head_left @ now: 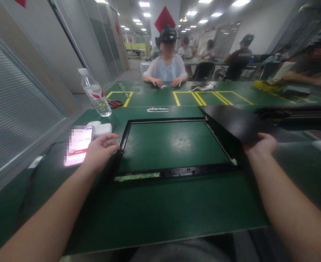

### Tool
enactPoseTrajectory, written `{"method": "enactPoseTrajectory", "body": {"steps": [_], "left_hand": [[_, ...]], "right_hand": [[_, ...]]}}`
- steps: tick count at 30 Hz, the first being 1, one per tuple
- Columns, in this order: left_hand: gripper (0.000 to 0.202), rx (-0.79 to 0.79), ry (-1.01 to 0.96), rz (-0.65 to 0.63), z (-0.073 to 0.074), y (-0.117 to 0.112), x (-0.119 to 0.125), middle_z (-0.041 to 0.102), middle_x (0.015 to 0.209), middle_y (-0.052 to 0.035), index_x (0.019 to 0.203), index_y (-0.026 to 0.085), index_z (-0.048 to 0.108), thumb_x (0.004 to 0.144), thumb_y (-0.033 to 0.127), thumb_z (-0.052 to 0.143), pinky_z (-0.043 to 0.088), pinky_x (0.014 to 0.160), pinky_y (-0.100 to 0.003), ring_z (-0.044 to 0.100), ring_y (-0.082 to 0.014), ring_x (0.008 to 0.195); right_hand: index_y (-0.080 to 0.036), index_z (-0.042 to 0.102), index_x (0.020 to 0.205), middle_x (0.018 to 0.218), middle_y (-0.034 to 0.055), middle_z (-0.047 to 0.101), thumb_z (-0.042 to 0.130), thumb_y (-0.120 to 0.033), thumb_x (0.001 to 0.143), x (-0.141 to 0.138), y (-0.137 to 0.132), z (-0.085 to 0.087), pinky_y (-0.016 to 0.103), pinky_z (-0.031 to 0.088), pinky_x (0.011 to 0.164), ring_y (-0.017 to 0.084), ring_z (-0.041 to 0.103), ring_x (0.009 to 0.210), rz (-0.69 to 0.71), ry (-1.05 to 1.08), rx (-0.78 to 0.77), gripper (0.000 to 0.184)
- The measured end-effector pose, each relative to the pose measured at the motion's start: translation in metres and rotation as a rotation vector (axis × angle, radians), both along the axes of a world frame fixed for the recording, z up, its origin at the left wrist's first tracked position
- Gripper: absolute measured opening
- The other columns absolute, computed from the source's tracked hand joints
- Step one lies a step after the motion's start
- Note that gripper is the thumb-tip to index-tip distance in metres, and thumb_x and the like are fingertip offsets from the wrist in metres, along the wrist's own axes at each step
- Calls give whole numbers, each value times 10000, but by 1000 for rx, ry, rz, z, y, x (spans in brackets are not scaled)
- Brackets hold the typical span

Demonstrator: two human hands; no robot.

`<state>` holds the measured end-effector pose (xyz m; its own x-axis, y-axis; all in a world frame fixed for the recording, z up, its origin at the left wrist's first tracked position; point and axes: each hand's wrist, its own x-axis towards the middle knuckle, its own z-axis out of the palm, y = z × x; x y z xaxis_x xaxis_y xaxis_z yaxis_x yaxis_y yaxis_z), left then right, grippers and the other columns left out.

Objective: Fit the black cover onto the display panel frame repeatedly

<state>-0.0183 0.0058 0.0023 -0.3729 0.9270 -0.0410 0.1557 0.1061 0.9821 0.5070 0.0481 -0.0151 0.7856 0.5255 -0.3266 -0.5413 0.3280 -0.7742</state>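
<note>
A black rectangular frame (187,171) lies flat on the green table, with a strip of green along the left part of its near bar. My left hand (101,149) is beside the frame's left bar. Its fingers are loosely bent and apart, and the fingertips are at or close to the bar. My right hand (261,145) grips the near edge of a thin dark flat panel (231,122). The panel is raised and tilted over the frame's right side, and its far left corner is close to the frame's far right corner. My right fingers are partly hidden by the panel.
A lit phone (79,147), a white object (102,129) and a water bottle (96,95) stand or lie to the left. Red-handled scissors (116,104) and small white pieces (157,109) are farther back. A person (165,67) sits opposite, both hands on the table.
</note>
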Motion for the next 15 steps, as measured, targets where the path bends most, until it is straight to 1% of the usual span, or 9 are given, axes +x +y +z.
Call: {"method": "enactPoseTrajectory", "body": {"steps": [5, 7, 11, 15], "left_hand": [[536, -1, -1, 13, 0, 1, 0, 640, 634, 70, 944, 184, 714, 420, 236, 815, 399, 565, -229, 560, -116, 571], [537, 1, 1, 10, 0, 0, 0, 628, 613, 78, 947, 184, 713, 422, 239, 811, 384, 555, -225, 542, -110, 553], [501, -2, -3, 7, -1, 0, -1, 633, 612, 76, 903, 198, 694, 415, 241, 802, 366, 542, -224, 529, -108, 539], [481, -7, 1, 2, -2, 2, -1, 647, 638, 66, 871, 202, 682, 409, 240, 811, 404, 567, -231, 568, -122, 573]], "right_hand": [[-216, 498, 817, 799, -16, 507, 517, -112, 774, -13, -4, 11, 207, 571, 515, 127, 579, 665, -33, 30, -49, 114], [-215, 507, 820, 816, -16, 519, 521, -108, 771, -14, -5, 13, 205, 576, 529, 123, 584, 669, -42, 36, -53, 119], [-221, 503, 817, 792, -26, 490, 519, -107, 769, -15, -5, 12, 204, 576, 539, 112, 545, 621, -46, 58, -37, 125], [-226, 473, 790, 774, -26, 503, 520, -108, 750, -19, -6, 15, 211, 574, 527, 119, 545, 623, -50, 69, -4, 133]]}}
